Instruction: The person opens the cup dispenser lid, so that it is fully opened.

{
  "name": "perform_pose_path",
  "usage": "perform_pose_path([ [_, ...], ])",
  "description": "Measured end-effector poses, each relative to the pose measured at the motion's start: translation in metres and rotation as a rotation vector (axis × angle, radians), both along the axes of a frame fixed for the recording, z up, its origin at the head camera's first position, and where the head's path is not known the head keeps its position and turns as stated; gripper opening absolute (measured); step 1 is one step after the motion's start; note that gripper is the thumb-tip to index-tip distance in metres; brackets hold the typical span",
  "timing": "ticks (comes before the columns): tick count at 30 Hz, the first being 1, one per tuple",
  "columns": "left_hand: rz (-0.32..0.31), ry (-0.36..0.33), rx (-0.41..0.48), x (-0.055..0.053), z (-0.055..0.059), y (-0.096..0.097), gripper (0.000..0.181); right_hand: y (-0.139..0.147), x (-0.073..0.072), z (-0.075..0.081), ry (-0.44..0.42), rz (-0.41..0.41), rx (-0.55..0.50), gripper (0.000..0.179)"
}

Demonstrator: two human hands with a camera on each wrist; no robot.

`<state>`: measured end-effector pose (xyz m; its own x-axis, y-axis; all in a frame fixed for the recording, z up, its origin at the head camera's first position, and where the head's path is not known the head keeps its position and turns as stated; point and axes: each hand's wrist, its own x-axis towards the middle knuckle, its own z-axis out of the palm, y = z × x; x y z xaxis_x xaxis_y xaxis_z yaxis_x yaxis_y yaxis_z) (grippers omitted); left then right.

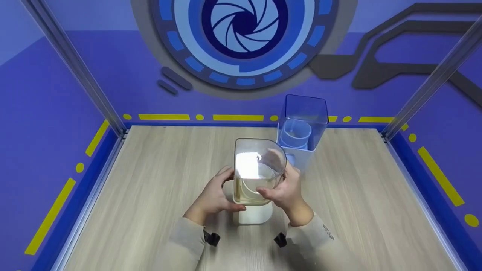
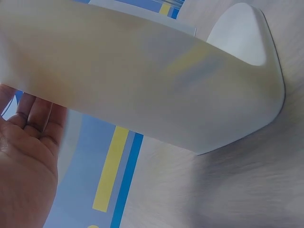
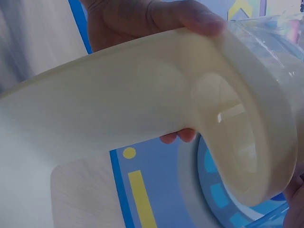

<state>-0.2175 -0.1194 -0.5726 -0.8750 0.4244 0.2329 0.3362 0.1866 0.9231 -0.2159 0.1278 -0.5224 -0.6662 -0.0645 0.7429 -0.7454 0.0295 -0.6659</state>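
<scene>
A cream dispenser stand, with a pale body [image 2: 142,80] and a low foot [image 1: 256,215], carries a clear open-topped tank [image 1: 260,158] in front of me. It looks like a gravity pet feeder. In the right wrist view, a round opening [image 3: 232,128] shows in the stand under the tank. My right hand [image 1: 286,188] grips the tank's right side near its joint with the stand, thumb in front. My left hand [image 1: 215,194] holds the left side, thumb at the front lower edge and fingers toward the back. The stand partly hides the left fingers in the left wrist view.
Behind and to the right stands a similar blue dispenser [image 1: 305,156] with a transparent blue tank [image 1: 307,105], close to the back wall. Blue panels with yellow marks [image 1: 163,117] and metal posts [image 1: 86,75] enclose the wood-grain table [image 1: 169,158].
</scene>
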Motion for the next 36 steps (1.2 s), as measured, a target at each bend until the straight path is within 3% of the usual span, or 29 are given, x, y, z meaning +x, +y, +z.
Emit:
perform_pose_path([
  [7,-0.009,0.032,-0.013,-0.003,-0.003,0.001,0.111,0.003,0.000,0.011,0.032,0.069,-0.085,0.108],
  [15,-0.006,0.044,0.004,-0.004,-0.005,0.001,0.111,0.017,0.003,0.022,0.041,0.134,-0.209,0.096],
  [19,-0.017,0.061,0.017,-0.005,-0.007,0.002,0.112,0.029,0.007,0.027,0.034,0.121,-0.281,0.097],
  [21,-0.020,0.066,0.022,-0.005,-0.007,0.002,0.112,0.037,0.010,0.028,0.051,0.075,-0.287,0.098],
  [23,-0.014,0.051,0.016,-0.005,-0.006,0.003,0.113,0.046,0.011,0.027,0.074,0.032,-0.286,0.098],
  [28,0.003,0.020,0.015,-0.003,-0.005,0.003,0.113,0.070,0.014,0.017,0.117,0.038,-0.327,0.095],
  [36,0.008,0.030,0.039,0.000,-0.004,0.001,0.114,0.107,0.019,-0.004,0.123,-0.034,-0.341,0.091],
])
